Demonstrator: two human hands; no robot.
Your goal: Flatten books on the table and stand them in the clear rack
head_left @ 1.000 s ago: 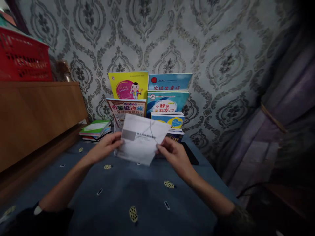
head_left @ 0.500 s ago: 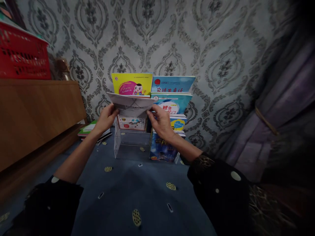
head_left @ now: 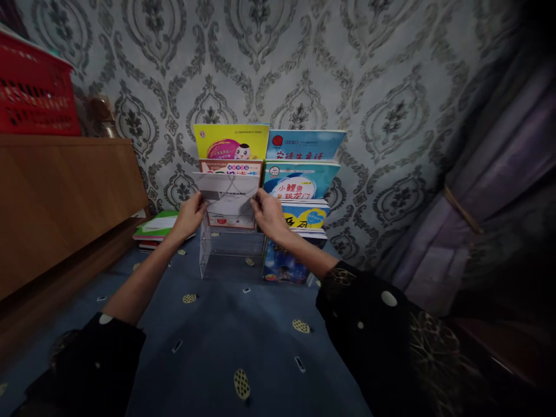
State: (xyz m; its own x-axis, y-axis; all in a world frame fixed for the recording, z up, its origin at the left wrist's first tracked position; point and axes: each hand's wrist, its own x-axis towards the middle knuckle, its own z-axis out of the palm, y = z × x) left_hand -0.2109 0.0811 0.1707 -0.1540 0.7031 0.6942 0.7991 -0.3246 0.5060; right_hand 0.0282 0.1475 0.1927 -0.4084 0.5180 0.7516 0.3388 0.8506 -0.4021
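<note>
A white booklet [head_left: 227,196] with a grey patch is held upright against the left column of a clear tiered book rack [head_left: 208,255]. My left hand [head_left: 190,215] pinches its left edge and my right hand [head_left: 268,213] pinches its right edge, both closed on it. Behind it in the same column stand a pink-and-cream book [head_left: 230,167] and a yellow book [head_left: 231,141]. The right column holds several blue picture books [head_left: 300,180]. The rack's lowest left tier shows see-through plastic with nothing in it.
The rack stands on a blue patterned bedcover [head_left: 243,330] against a grey damask wall. A small stack of green-topped books [head_left: 153,227] lies to the left. A wooden headboard [head_left: 61,197] carries a red basket [head_left: 30,92]. Purple curtains [head_left: 486,191] hang at the right.
Both hands carried the white booklet from low over the bedcover up and forward to the rack, then turned it upright and lowered it against the left column.
</note>
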